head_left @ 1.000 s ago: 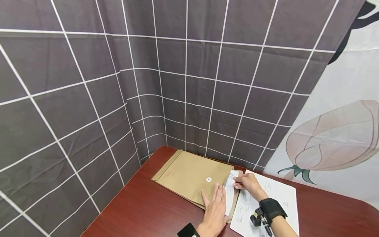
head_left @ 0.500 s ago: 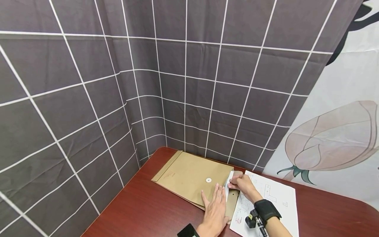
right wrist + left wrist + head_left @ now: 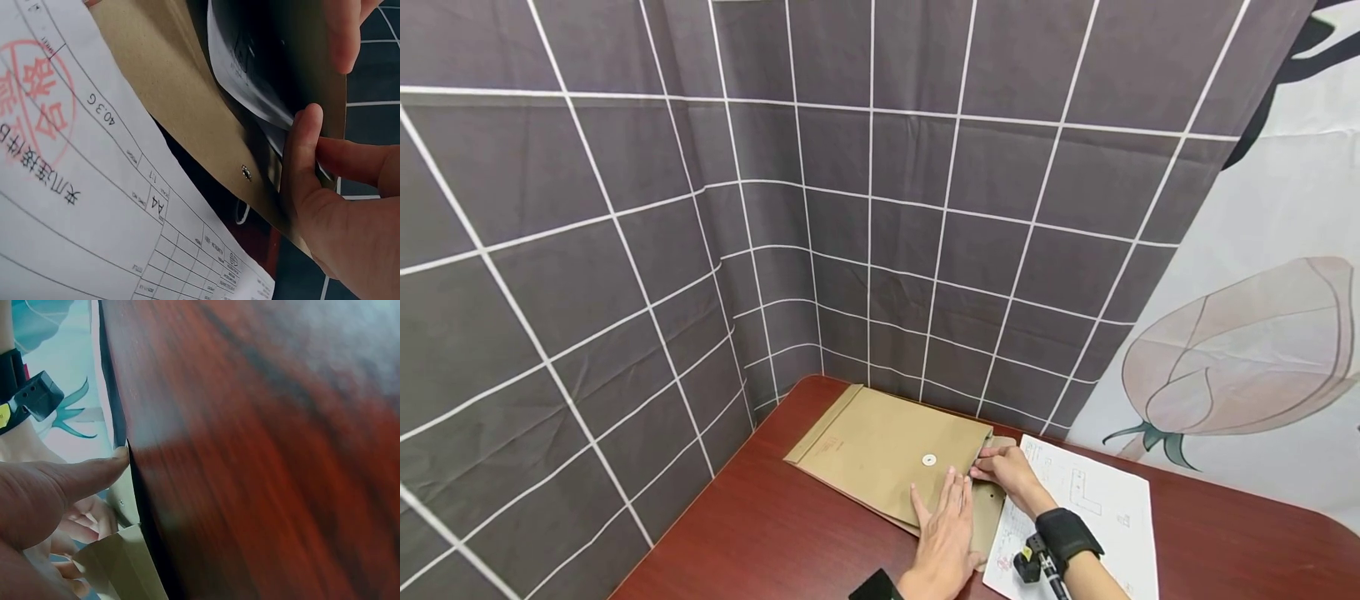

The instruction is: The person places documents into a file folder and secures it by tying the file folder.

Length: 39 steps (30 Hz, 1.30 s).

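A brown paper document envelope (image 3: 880, 446) with a white button lies on the table, its mouth to the right. My left hand (image 3: 943, 537) rests on the mouth end, fingers straight and spread; its thumb lies along the flap edge in the left wrist view. At the gaping mouth, my right hand (image 3: 1009, 477) reaches its fingertips just inside. Printed paper (image 3: 247, 87) sits within the envelope in the right wrist view, its edge pinched by my right thumb and finger. The flap (image 3: 181, 94) carries a small metal rivet (image 3: 246, 172).
White printed sheets (image 3: 1108, 517) with line drawings and a red stamp lie right of the envelope, under my right forearm. The reddish-brown wooden table (image 3: 737, 517) meets grey gridded curtains (image 3: 910, 250) behind. A flower-patterned cloth (image 3: 1240, 358) hangs at the right.
The paper has slid left into the envelope and out of sight in the head view. My right hand has moved left with it; my left hand has stayed in place.
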Each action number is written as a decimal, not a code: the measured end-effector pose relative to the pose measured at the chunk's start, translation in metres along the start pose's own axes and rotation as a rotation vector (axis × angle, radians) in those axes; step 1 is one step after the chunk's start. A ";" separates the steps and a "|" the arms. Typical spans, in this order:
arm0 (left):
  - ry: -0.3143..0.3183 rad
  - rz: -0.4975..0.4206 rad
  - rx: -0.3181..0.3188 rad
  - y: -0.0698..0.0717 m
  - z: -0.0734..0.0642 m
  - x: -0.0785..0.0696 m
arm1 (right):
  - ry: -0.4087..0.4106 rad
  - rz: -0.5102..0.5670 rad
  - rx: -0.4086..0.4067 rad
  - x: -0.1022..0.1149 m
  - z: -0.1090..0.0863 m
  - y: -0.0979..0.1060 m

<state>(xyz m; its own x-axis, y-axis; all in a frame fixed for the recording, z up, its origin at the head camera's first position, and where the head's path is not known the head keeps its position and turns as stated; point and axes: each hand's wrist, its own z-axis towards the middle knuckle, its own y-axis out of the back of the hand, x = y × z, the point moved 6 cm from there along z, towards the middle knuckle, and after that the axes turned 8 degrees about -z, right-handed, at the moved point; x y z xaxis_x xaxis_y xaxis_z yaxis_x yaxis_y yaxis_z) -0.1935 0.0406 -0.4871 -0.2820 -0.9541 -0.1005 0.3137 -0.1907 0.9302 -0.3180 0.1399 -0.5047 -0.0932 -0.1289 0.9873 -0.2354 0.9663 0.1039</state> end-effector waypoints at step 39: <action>-0.044 -0.194 -0.224 0.027 0.011 -0.008 | 0.082 -0.812 -0.326 0.040 -0.072 0.128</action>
<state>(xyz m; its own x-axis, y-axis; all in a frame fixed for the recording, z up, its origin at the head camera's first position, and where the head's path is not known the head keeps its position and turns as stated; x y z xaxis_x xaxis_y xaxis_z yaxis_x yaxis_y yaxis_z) -0.1930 0.0456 -0.4567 -0.3934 -0.8850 -0.2489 0.4414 -0.4193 0.7933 -0.2820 0.2745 -0.4431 0.0554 -0.7997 0.5978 0.0905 0.6003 0.7947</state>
